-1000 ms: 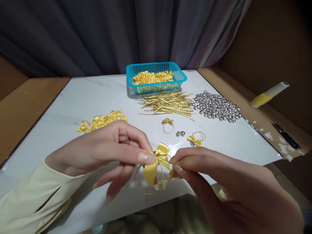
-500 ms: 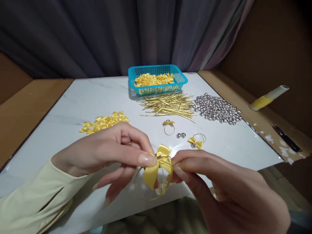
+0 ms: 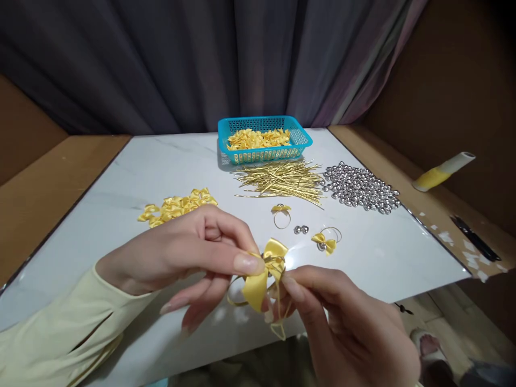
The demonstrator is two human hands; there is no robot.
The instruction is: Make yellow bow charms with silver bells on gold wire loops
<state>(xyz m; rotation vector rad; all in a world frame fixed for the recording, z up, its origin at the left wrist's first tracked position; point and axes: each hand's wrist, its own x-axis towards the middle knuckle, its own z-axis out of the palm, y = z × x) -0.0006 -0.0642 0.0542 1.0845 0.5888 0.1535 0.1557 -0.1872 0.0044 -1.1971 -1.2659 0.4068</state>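
Left hand is closed, thumb & forefinger pinching a yellow satin bow at its knot, just above the near edge of the white table. Right hand is closed too, fingertips gripping the gold wire looped under the bow. Further out I see one ringed bow, a second ringed bow & 2 loose bells btwn them. Beyond: bow pile at left, wire pile, bell heap, blue basket of bows.
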